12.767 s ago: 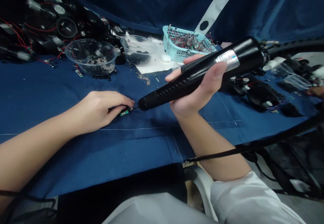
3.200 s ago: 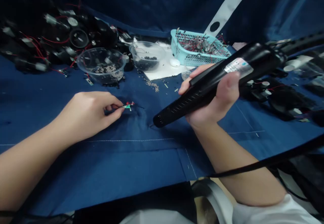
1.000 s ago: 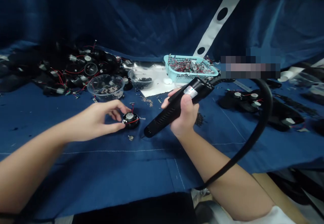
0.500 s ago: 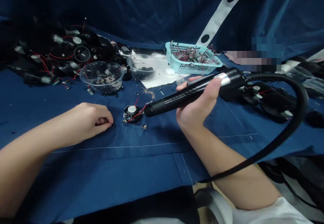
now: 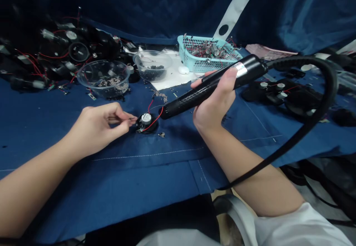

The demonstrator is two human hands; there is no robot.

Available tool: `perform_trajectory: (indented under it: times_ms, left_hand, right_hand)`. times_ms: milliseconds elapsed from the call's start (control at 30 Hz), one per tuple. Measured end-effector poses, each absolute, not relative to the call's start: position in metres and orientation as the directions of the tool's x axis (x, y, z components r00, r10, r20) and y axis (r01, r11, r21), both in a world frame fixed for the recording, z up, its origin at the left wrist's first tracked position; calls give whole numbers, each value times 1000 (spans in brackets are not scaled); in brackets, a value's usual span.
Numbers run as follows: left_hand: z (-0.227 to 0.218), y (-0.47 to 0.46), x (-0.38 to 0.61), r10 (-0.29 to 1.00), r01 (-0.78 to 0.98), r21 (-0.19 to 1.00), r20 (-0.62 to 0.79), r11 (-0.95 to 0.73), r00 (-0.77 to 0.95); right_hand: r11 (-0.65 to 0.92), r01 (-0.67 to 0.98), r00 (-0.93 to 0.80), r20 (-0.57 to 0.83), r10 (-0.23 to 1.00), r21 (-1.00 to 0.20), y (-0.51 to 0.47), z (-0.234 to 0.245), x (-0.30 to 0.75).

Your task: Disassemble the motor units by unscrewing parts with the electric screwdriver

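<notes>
A black corded electric screwdriver [image 5: 191, 99] lies in my right hand [image 5: 215, 101], fingers wrapped round its body and thumb along the top. Its front end points left, close to a small round black part [image 5: 150, 126] with a white-topped motor [image 5: 146, 118] and red wires. My left hand [image 5: 107, 123] is at the left edge of that part, thumb and forefinger pinched together. Something thin and dark shows at those fingertips, too small to name. A small metal piece [image 5: 161, 135] rests on the blue cloth just right of the round part.
Clear plastic bowls of small screws [image 5: 104, 79] and black bits [image 5: 152, 66] stand behind. A light blue basket [image 5: 194, 66] holds wired motors. Black housings with red wires pile up at left [image 5: 55, 53] and right [image 5: 289, 99]. The screwdriver's thick cable [image 5: 328, 90] loops over my right forearm.
My left hand has moved right, from bare cloth to the edge of the round part, its fingertips now pinching. The whole view has shifted slightly; the screwdriver remains in my right hand.
</notes>
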State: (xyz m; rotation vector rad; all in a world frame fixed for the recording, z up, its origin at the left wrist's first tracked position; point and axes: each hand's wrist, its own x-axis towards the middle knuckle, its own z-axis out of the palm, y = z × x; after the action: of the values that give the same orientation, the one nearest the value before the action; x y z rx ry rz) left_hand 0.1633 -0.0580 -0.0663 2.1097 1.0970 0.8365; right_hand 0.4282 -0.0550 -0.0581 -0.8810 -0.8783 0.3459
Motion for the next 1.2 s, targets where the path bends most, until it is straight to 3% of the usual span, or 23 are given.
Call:
perform_trajectory:
  times_ms: [233, 467, 767, 933, 1100, 1200]
  left_hand:
    - [-63, -61, 159, 765, 473, 614, 395, -632, 509]
    - [-58, -58, 158, 692, 532, 441, 456, -722, 560]
    - [-52, -60, 162, 618, 492, 387, 595, -780, 514]
    - [-56, -60, 161, 598, 490, 346, 526, -800, 604]
    - [-57, -57, 163, 525, 395, 348, 511, -851, 681]
    - [-59, -54, 164, 426, 338, 260, 513, -904, 745]
  right_hand:
    - [517, 104, 617, 462, 636, -850, -49, -60, 432]
    - [574, 25, 614, 466, 637, -819, -47, -60, 433]
    - [534, 83, 598, 471, 648, -841, -51, -58, 431]
    - [498, 151, 587, 483, 650, -854, -53, -55, 429]
    - [488, 76, 592, 433, 679, -870, -52, -52, 429]
    - [515, 1, 592, 416, 691, -857, -53, -50, 429]
